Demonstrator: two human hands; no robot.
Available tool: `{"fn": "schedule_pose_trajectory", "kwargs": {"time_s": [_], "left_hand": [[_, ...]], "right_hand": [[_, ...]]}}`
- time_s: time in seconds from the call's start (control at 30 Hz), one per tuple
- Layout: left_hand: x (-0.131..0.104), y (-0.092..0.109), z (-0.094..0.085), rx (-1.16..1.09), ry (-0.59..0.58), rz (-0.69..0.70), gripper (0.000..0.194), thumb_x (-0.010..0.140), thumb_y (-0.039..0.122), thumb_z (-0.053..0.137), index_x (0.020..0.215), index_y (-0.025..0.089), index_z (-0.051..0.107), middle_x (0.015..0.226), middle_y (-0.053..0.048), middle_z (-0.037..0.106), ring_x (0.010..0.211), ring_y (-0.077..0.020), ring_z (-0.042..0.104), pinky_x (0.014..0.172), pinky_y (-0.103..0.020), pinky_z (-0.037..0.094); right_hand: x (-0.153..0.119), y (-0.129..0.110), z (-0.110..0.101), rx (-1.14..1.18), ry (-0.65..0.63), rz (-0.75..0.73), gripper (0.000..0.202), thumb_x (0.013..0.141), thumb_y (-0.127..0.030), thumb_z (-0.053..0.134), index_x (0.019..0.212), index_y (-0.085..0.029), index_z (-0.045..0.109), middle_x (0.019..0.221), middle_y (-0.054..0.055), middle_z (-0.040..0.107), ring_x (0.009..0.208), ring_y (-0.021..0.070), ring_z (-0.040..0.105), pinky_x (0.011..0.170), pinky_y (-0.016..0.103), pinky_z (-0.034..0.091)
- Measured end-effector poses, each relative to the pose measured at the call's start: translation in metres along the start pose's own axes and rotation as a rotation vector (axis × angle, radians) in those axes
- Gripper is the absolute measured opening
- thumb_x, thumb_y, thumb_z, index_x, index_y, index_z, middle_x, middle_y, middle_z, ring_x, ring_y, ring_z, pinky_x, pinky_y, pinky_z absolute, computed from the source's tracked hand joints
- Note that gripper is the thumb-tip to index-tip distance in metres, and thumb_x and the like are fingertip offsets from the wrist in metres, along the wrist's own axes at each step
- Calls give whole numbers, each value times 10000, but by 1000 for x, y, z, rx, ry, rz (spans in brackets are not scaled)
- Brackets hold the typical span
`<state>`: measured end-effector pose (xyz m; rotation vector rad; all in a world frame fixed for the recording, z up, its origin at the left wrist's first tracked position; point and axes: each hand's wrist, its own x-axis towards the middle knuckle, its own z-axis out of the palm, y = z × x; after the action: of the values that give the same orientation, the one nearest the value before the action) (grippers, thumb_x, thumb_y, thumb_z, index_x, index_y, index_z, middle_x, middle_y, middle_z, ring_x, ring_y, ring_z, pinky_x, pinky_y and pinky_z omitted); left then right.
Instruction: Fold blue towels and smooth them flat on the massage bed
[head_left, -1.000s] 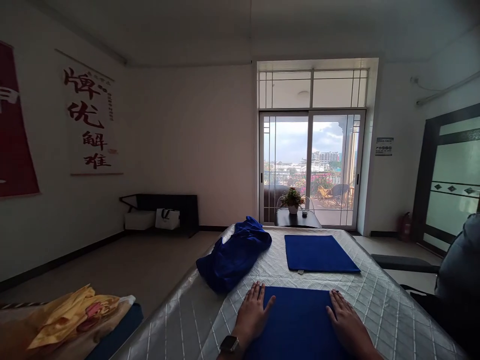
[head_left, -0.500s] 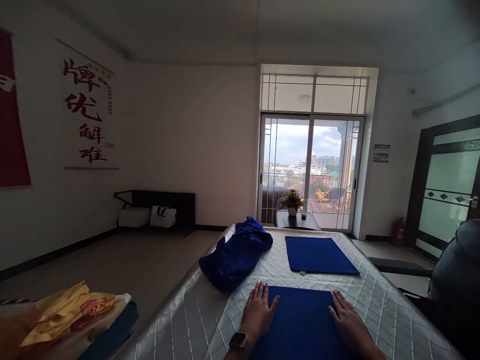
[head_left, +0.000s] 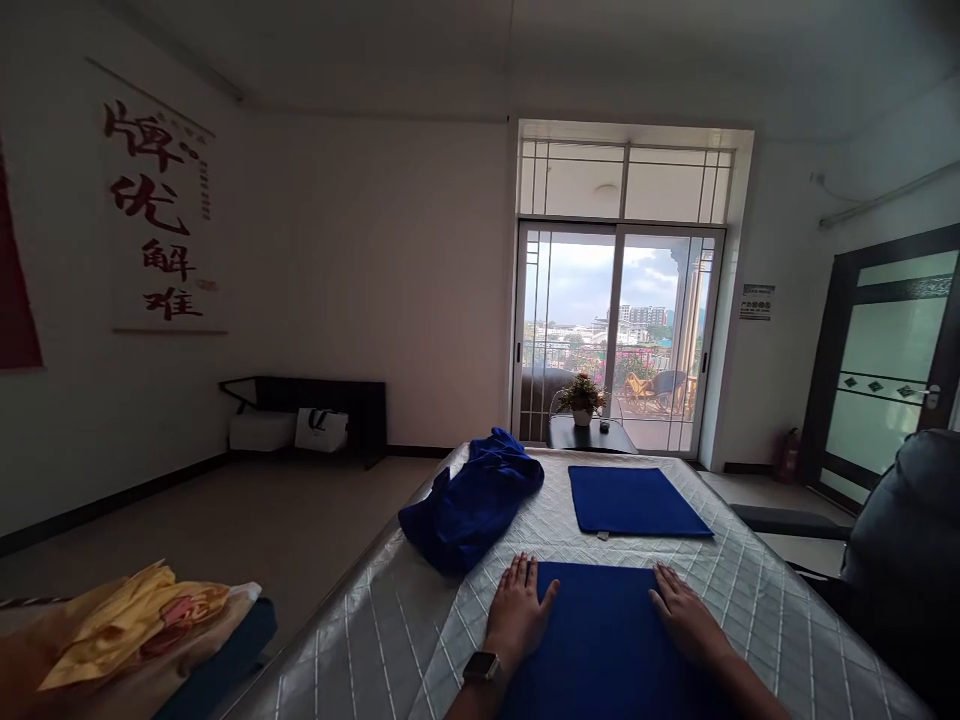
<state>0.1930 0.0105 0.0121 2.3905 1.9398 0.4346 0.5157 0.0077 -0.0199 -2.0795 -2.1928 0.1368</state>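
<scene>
A blue folded cloth (head_left: 600, 640) lies flat in front of me on a table with a silvery quilted cover (head_left: 367, 640). My left hand (head_left: 519, 608) rests flat on its left edge, fingers stretched out, with a watch on the wrist. Along the right edge lies my right hand (head_left: 686, 612), palm down and fingers extended. Beyond them, a second blue folded cloth (head_left: 637, 500) with a small white tag sits flat at the right. A crumpled blue cloth (head_left: 472, 505) is heaped to the left of it. The near end of the front cloth runs out of view.
At the lower left is a pile of yellow patterned fabric (head_left: 120, 620). A dark chair (head_left: 907, 540) stands at the right. Past the table's far end, a small black table (head_left: 559, 435) holds a potted plant (head_left: 581, 398) before sliding glass doors (head_left: 570, 310).
My right hand has shifted slightly left and away from me along the cloth's edge. My left hand stays nearly in place. The view has turned slightly.
</scene>
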Motion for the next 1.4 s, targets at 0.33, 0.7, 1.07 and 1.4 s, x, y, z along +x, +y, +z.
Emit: {"fn": "schedule_pose_trajectory", "kwargs": {"time_s": [0.33,0.7,1.07,1.4], "left_hand": [[5,-2,5,30,0,-2,787,1025,615,221,1556,60,393,1626,-175,359,1526,-297,293,1248,-454,258],[7,-4,3,49,-64,-10,822,1007,663,159,1589,111,338,1651,-136,319,1547,-283,228,1251,-459,228],[9,80,-10,42,-57,140,864,1021,636,93,1549,19,388,1630,-191,341,1537,-293,267,1257,-449,222],[-1,169,49,-190,-126,331,775,1045,563,87,1583,61,331,1656,-160,285,1557,-255,204,1277,-475,177]], "right_hand": [[-1,1,11,23,76,67,689,1012,-428,203,1590,-57,264,1673,96,229,1551,206,156,1266,417,176],[-8,-4,-5,47,20,51,719,1004,-459,202,1605,-66,223,1680,76,174,1555,199,125,1267,385,141],[-9,-5,-3,27,22,70,707,1018,-455,179,1612,-71,190,1693,88,151,1564,203,109,1263,382,90],[-9,3,2,-2,12,26,677,1013,-390,226,1610,-71,193,1694,74,146,1564,200,103,1260,373,118]]}}
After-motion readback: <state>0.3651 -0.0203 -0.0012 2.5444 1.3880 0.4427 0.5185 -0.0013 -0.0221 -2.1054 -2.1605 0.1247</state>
